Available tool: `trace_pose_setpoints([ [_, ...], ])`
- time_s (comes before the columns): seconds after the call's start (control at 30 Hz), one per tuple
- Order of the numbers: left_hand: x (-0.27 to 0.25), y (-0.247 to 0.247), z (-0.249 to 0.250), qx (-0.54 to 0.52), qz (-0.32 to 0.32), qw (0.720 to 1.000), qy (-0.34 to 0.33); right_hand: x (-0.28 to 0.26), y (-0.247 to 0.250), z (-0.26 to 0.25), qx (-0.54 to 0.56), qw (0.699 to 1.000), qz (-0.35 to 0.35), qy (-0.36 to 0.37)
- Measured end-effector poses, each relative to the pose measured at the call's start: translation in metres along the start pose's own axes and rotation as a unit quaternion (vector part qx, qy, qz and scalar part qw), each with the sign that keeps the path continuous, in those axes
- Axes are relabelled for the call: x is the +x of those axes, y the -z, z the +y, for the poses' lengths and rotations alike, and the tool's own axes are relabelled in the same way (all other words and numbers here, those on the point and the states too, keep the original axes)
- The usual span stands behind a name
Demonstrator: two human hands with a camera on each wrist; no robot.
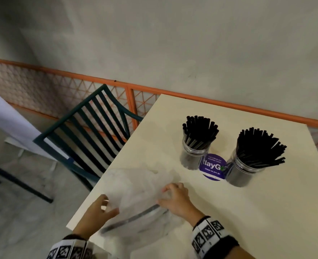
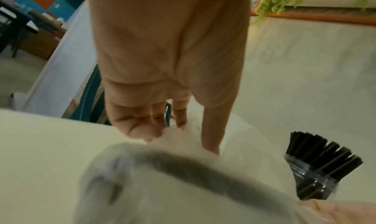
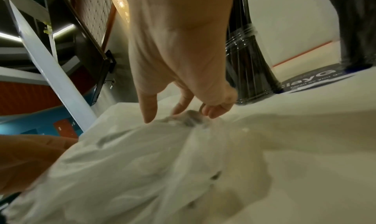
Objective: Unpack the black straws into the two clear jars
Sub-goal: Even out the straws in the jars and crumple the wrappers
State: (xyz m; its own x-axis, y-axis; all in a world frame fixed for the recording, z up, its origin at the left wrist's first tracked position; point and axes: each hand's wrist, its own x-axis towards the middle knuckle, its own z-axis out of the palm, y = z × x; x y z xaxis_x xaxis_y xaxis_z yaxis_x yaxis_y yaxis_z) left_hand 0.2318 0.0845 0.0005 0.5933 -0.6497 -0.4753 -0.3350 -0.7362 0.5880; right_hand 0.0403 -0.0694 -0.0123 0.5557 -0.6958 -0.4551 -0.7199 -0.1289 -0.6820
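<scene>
A: Clear plastic bag (image 1: 141,200), crumpled, near table (image 1: 248,212) corner. Left hand (image 1: 96,212): fingers loosely spread, at bag's left end, grip not certain.
B: Straw (image 1: 133,218)?
A: One seen inside, long axis from near-left to far-right, between the hands. Right hand (image 1: 176,199) pinches bag's top, nearer its far end.
B: Jars?
A: Left jar (image 1: 192,156), right jar (image 1: 246,167), both full, toward far-right edge.

Dim, soft indoor light; both hands and the crumpled translucent plastic bag (image 1: 135,199) between them smear with motion blur, edges bending wide-angle.
</scene>
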Motion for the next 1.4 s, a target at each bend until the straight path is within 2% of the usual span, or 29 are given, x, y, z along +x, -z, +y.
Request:
trace_pose_setpoints([
  [0.1,-0.016,-0.004,0.007,-0.017,0.025,0.998,-0.046,-0.008,-0.005,-0.003,0.138,0.99,0.014,0.038],
  [0.17,-0.027,-0.005,0.009,-0.047,0.036,0.996,-0.065,-0.015,0.0,-0.002,0.263,0.964,0.021,0.033],
  [0.23,-0.043,-0.006,0.013,-0.123,0.014,0.988,-0.092,-0.023,0.009,0.001,0.341,0.94,0.014,0.026],
  [0.3,-0.057,-0.005,0.017,-0.183,-0.014,0.973,-0.139,-0.033,0.019,0.007,0.403,0.915,-0.026,0.019],
  [0.37,-0.065,-0.005,0.015,-0.214,-0.03,0.963,-0.16,-0.044,0.028,0.014,0.408,0.909,-0.084,0.018],
  [0.5,-0.08,-0.009,0.013,-0.285,-0.041,0.944,-0.161,-0.069,0.037,0.027,0.388,0.9,-0.198,0.008],
  [0.63,-0.088,-0.01,0.012,-0.397,-0.049,0.906,-0.141,-0.088,0.041,0.043,0.442,0.876,-0.192,0.012],
  [0.67,-0.088,-0.011,0.01,-0.409,-0.065,0.896,-0.157,-0.094,0.042,0.045,0.465,0.865,-0.187,0.016],
  [0.73,-0.085,-0.009,0.006,-0.405,-0.106,0.877,-0.236,-0.105,0.044,0.045,0.523,0.833,-0.179,0.016],
  [0.77,-0.086,-0.009,0.005,-0.427,-0.119,0.864,-0.24,-0.108,0.046,0.042,0.533,0.828,-0.175,0.027],
  [0.83,-0.085,-0.008,-0.004,-0.412,-0.101,0.878,-0.221,-0.107,0.046,0.041,0.507,0.848,-0.151,0.032],
  [0.9,-0.085,-0.001,-0.005,-0.355,-0.087,0.909,-0.2,-0.108,0.05,0.039,0.494,0.862,-0.113,0.027],
  [0.97,-0.08,0.015,-0.012,-0.274,-0.061,0.936,-0.212,-0.101,0.054,0.04,0.483,0.873,-0.065,0.006],
  [1.03,-0.088,0.034,-0.002,-0.206,0.005,0.948,-0.243,-0.097,0.057,0.033,0.466,0.885,-0.019,-0.007],
  [1.1,-0.1,0.042,0.017,-0.095,0.047,0.947,-0.302,-0.095,0.056,0.018,0.453,0.892,-0.006,-0.004],
  [1.2,-0.099,0.018,0.041,0.096,0.014,0.913,-0.397,-0.097,0.05,-0.009,0.454,0.89,-0.041,0.007],
  [1.23,-0.095,0.006,0.046,0.136,-0.007,0.904,-0.404,-0.098,0.049,-0.018,0.46,0.886,-0.058,0.011],
  [1.3,-0.086,-0.013,0.053,0.154,-0.048,0.912,-0.378,-0.102,0.05,-0.035,0.473,0.876,-0.089,0.029],
  [1.33,-0.079,-0.019,0.053,0.132,-0.04,0.919,-0.369,-0.104,0.052,-0.04,0.474,0.874,-0.097,0.04],
  [1.4,-0.066,-0.023,0.049,0.083,0.029,0.911,-0.403,-0.108,0.057,-0.046,0.469,0.876,-0.097,0.056],
])
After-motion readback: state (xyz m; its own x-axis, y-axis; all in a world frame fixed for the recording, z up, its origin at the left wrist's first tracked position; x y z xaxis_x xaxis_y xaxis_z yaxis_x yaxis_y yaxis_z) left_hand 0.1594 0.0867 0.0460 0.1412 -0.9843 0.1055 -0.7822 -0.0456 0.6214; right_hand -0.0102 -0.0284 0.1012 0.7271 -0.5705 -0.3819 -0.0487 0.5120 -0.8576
